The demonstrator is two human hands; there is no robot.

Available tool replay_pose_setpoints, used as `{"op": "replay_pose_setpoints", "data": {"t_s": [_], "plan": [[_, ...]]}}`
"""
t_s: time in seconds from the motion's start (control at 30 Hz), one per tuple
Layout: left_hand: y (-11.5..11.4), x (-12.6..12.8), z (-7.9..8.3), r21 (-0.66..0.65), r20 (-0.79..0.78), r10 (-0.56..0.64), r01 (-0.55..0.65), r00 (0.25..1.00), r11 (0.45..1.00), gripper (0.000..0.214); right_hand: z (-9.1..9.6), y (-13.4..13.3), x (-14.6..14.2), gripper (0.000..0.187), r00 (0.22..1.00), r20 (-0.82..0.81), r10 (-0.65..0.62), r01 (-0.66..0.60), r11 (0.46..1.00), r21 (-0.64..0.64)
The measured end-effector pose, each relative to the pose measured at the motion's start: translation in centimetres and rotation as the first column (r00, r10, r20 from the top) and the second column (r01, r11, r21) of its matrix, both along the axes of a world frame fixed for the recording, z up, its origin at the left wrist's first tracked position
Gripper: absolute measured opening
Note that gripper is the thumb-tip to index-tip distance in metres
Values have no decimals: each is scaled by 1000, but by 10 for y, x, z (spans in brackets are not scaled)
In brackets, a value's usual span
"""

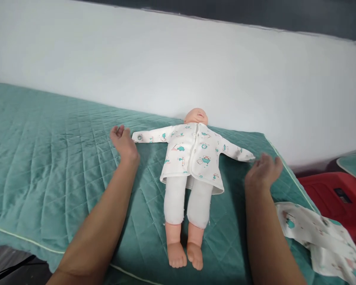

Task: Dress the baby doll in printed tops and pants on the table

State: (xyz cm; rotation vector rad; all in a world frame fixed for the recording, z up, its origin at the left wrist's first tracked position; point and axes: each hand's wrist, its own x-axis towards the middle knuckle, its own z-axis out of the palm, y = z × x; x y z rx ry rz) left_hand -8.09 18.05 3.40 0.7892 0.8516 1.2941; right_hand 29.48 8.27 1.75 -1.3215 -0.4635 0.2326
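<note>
A baby doll (198, 115) lies on its back on a green quilted bed cover (62, 166), its head toward the white wall. It wears a white printed jacket (192, 152), its front closed with buttons, and white leggings (174, 200) above bare feet. Both sleeves stretch out sideways, and no doll hands show at their ends. Beside the sleeve end on the left is my left hand (123, 142), fingers loosely curled and apart, holding nothing visible. Near the other sleeve's tip, my right hand (264, 170) is slightly blurred, its fingers spread and nothing seen in them.
White printed baby clothing (323, 237) lies crumpled at the right edge of the bed, by my right forearm. Beyond that edge stands a red plastic object (338, 198). The white wall (166, 59) rises right behind the doll's head.
</note>
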Motion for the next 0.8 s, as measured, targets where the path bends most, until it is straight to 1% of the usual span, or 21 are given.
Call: {"op": "replay_pose_setpoints", "data": {"t_s": [0.03, 0.07, 0.1, 0.13, 0.17, 0.2, 0.23, 0.27, 0.3, 0.33, 0.37, 0.43, 0.5, 0.57, 0.6, 0.63, 0.7, 0.77, 0.8], "plan": [[-6, 4, 3, 26, -32, -11, 12, 999, 1000, 39, 4, -4, -13, 61, 999, 50, -3, 0, 999, 43], [-13, 9, 6, 51, -58, -18, 21, 998, 999, 39, 8, -9, -29, 66, 991, 130, 41, -53, 994, 93], [-21, 15, 8, 78, -85, -25, 32, 996, 996, 38, 12, -14, -47, 65, 965, 221, 144, -174, 977, 122], [-29, 22, 11, 114, -119, -35, 49, 992, 992, 38, 17, -19, -65, 59, 909, 305, 284, -327, 940, 96], [-38, 29, 14, 163, -167, -45, 73, 985, 984, 37, 20, -24, -81, 53, 806, 398, 438, -479, 878, 5], [-47, 36, 16, 227, -234, -53, 107, 971, 968, 35, 24, -29, -95, 50, 645, 494, 583, -602, 786, -141], [-55, 43, 18, 300, -310, -56, 154, 949, 942, 33, 26, -34, -105, 49, 470, 570, 674, -660, 697, -280], [-62, 48, 20, 370, -386, -57, 211, 921, 905, 32, 28, -38, -112, 48, 311, 620, 720, -662, 633, -402], [-67, 53, 22, 428, -455, -57, 275, 888, 861, 32, 29, -42, -115, 48, 191, 659, 728, -633, 604, -485], [-71, 56, 23, 472, -511, -56, 334, 858, 816, 34, 30, -46, -115, 48, 118, 693, 711, -594, 610, -525], [-73, 58, 24, 503, -553, -55, 385, 832, 774, 37, 29, -49, -114, 48, 87, 725, 683, -556, 638, -533], [-74, 57, 24, 532, -622, -55, 474, 781, 702, 46, 27, -54, -109, 44, 96, 780, 619, -487, 712, -505], [-74, 54, 23, 533, -717, -25, 571, 696, 624, 55, 25, -57, -106, 33, 112, 828, 549, -425, 780, -460], [-75, 51, 22, 516, -808, 56, 660, 586, 546, 64, 23, -58, -106, 18, 118, 871, 476, -377, 833, -405], [-76, 51, 22, 508, -837, 110, 689, 536, 517, 66, 23, -58, -108, 13, 124, 886, 447, -367, 850, -378], [-78, 50, 22, 507, -853, 169, 705, 494, 495, 66, 22, -59, -110, 10, 147, 893, 426, -368, 861, -351], [-83, 52, 23, 517, -856, 284, 715, 432, 471, 56, 21, -59, -113, 7, 242, 873, 424, -396, 864, -310], [-86, 54, 23, 538, -838, 376, 710, 395, 455, 40, 20, -60, -114, 5, 357, 811, 463, -440, 850, -290], [-86, 55, 22, 556, -824, 408, 699, 393, 449, 33, 19, -60, -114, 5, 409, 773, 485, -457, 842, -286]]}}
